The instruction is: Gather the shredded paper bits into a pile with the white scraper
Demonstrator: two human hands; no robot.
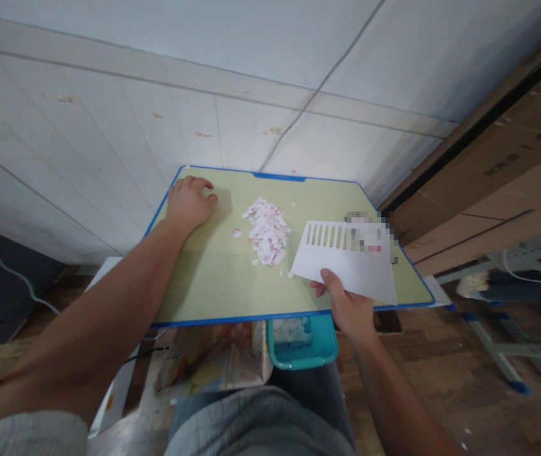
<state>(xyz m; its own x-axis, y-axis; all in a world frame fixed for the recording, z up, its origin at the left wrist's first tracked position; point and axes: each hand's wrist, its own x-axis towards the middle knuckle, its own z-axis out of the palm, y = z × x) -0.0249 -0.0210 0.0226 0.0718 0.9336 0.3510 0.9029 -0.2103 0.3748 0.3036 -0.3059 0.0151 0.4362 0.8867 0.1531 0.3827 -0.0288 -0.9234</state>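
My left hand (pixel 190 201) rests on the left side of the small table (pixel 223 285), its fingers loosely bent and its thumb apart, with nothing seen in it. In the middle of the tabletop lies a heap of small whitish-pink paper scraps (pixel 268 233), a few loose ones scattered round it. To the right of the heap, my right hand (pixel 349 307) is closed on the near edge of a flat white slotted sheet (pixel 346 271), thumb on top. The sheet has a row of long slots along its far side. Part of it and the tabletop behind are pixelated.
A teal plastic bin (pixel 306 361) with pale contents stands below the table's front edge, beside a patterned bag (pixel 223 367). Behind the table is a white panelled wall (pixel 166 120) with a cable. Cardboard boxes (pixel 503 171) stand at the right.
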